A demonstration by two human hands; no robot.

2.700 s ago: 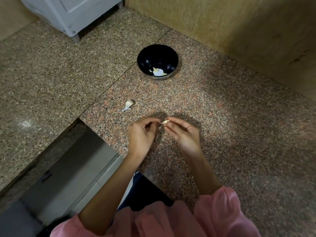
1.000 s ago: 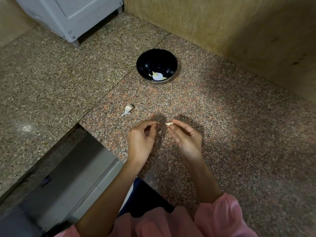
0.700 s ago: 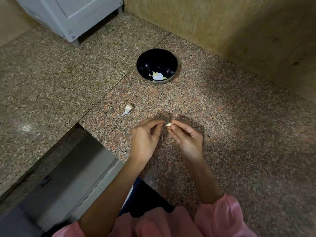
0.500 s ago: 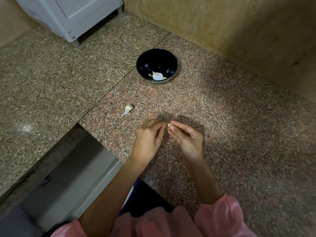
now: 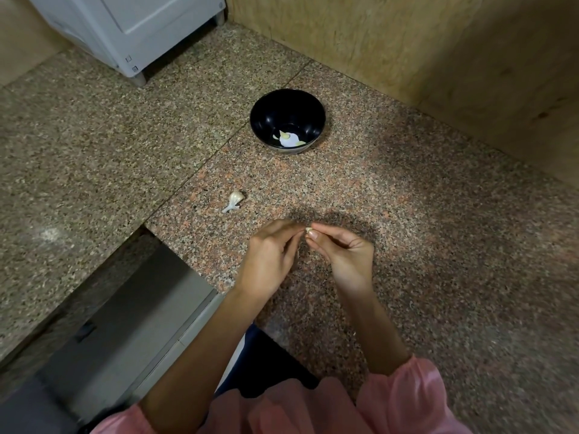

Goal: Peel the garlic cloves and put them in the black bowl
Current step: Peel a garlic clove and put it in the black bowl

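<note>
- Clove point(image 5: 308, 229): a small pale garlic clove is pinched between the thumb and forefinger of the right hand point(image 5: 346, 256), above the counter point(image 5: 438, 245), near its front edge.
- Left hand point(image 5: 269, 255): its fingertips are brought against the same clove from the left, so that the clove is gripped from both sides; the remaining fingers are curled toward the palm.
- Bowl point(image 5: 287, 120): a black bowl is set upright on the counter, well beyond the hands; pale peeled pieces point(image 5: 289, 138) are seen lying at its bottom.
- Second clove point(image 5: 233, 201): an unpeeled clove with a thin stalk is left lying on the counter, between the bowl and the left hand, apart from both.
- Counter: a speckled granite surface is shown, with a seam running diagonally from the wall toward the front edge.
- Wall point(image 5: 423, 42): a tan panel is seen behind the bowl.
- Appliance point(image 5: 134, 29): a white box on short feet is stood at the upper left.
- Sleeves point(image 5: 407, 399): pink sleeves are visible at the lower edge.
</note>
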